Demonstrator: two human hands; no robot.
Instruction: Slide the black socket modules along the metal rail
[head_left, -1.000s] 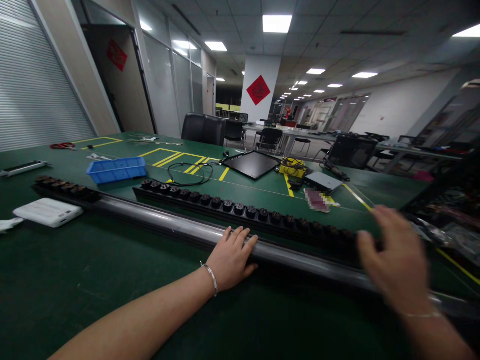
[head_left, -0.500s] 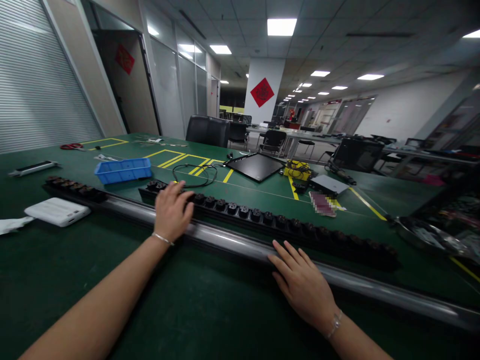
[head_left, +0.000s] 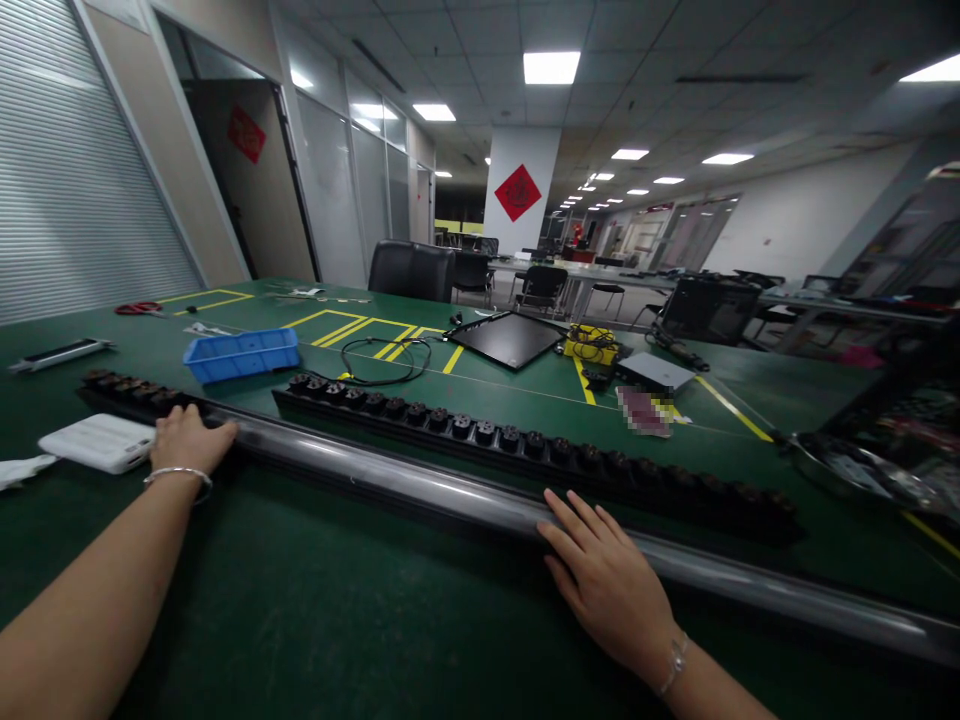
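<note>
A long dark strip with a glossy translucent cover (head_left: 420, 490) runs slantwise across the green table (head_left: 322, 620). At its left end a row of round brown-black pieces (head_left: 139, 388) stands uncovered. My left hand (head_left: 187, 440) is bent over the strip by those pieces, near the cover's left end, with the thumb pointing right; its fingertips are hidden. Farther right, my right hand (head_left: 611, 580) rests with fingers stretched out on the cover. Just behind lies a second black strip (head_left: 461, 428) with a row of round pieces, touched by neither hand.
Left of my left hand is a white box-shaped device (head_left: 97, 443). Behind the strips are a blue bin (head_left: 241, 354), a looped black cable (head_left: 386, 360), a flat black panel (head_left: 510, 340) and a yellow item with cables (head_left: 592, 343). A metal dish (head_left: 855, 470) sits at right.
My left hand has slid left along the strip, from the middle of the cover to its left end. My right hand has stayed in place. The view has shifted slightly.
</note>
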